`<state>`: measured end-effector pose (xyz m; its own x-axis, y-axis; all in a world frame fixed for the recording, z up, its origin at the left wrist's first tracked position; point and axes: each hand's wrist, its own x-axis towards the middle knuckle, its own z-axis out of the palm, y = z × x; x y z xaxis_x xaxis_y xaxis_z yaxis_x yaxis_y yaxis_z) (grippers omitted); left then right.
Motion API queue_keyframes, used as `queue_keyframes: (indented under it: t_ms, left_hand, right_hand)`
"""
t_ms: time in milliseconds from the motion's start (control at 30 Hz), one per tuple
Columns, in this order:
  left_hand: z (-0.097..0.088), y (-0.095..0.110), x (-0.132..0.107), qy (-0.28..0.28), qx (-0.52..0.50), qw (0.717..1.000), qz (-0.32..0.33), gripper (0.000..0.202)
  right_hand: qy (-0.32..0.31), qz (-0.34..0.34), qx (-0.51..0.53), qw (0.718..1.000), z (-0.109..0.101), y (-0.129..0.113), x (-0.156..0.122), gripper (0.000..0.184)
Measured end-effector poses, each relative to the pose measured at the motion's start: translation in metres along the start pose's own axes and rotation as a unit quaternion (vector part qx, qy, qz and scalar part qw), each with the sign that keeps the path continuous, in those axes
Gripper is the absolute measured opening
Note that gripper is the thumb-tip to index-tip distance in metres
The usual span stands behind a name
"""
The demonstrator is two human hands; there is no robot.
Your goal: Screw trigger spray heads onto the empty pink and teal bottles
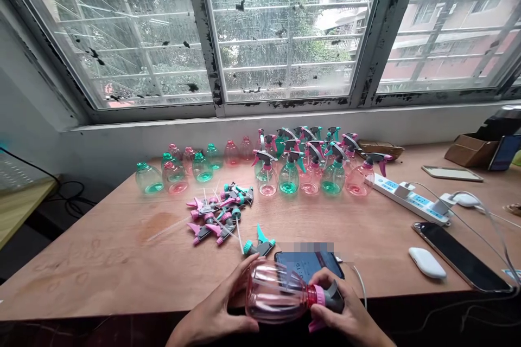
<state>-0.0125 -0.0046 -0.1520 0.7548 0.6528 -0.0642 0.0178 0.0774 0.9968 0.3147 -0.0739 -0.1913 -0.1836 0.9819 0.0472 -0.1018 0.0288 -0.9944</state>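
Observation:
A clear pink spray bottle (277, 293) lies sideways between my hands at the table's front edge. My left hand (223, 303) cups its base end, thumb below and fingers behind it. At the neck, my right hand (342, 303) grips the pink collar and grey spray head (334, 297) with thumb and fingers. A straw shows inside the bottle. Just beyond it lie a loose teal-and-grey spray head (260, 244) and a lit phone (309, 263), partly covered by the bottle. Farther back is a pile of pink and teal spray heads (220, 214) with straws.
Several open pink and green bottles (148, 179) stand at the back left. Several bottles with spray heads (288, 173) stand at the back centre. On the right are a power strip (411, 198), a dark phone (459, 255), a white earbud case (427, 263) and cables.

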Motion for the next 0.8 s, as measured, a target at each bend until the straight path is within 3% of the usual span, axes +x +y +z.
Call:
queue_keyframes:
  t_ms: [100, 233, 367, 500, 667, 800]
  left_hand:
    - [0.0009, -0.0016, -0.0010, 0.009, 0.013, 1.000, 0.004, 0.105]
    - [-0.0009, -0.0076, -0.0001, 0.005, -0.016, 1.000, 0.018, 0.125]
    - [-0.0027, -0.0078, 0.0004, 0.002, -0.027, 1.000, 0.000, 0.108]
    - [-0.0003, -0.0045, 0.0002, 0.004, -0.024, 1.000, -0.006, 0.105]
    - [0.0002, -0.0058, 0.0015, 0.015, -0.028, 0.999, 0.011, 0.135]
    - [-0.0008, -0.0052, 0.0008, 0.005, -0.039, 0.999, -0.002, 0.110]
  right_hand:
    - [0.002, 0.010, -0.006, 1.000, -0.0015, 0.0003, -0.0008, 0.053]
    - [0.016, -0.006, -0.012, 1.000, -0.0016, 0.0002, -0.0010, 0.053]
    - [0.012, 0.002, 0.007, 1.000, 0.0000, -0.0022, -0.0012, 0.051]
    - [0.019, 0.003, 0.012, 1.000, 0.0023, -0.0032, -0.0020, 0.047]
    - [0.035, 0.006, 0.018, 0.999, 0.0024, 0.0015, -0.0030, 0.050]
    - [0.037, 0.005, -0.001, 0.999, 0.0001, 0.0042, -0.0026, 0.052]
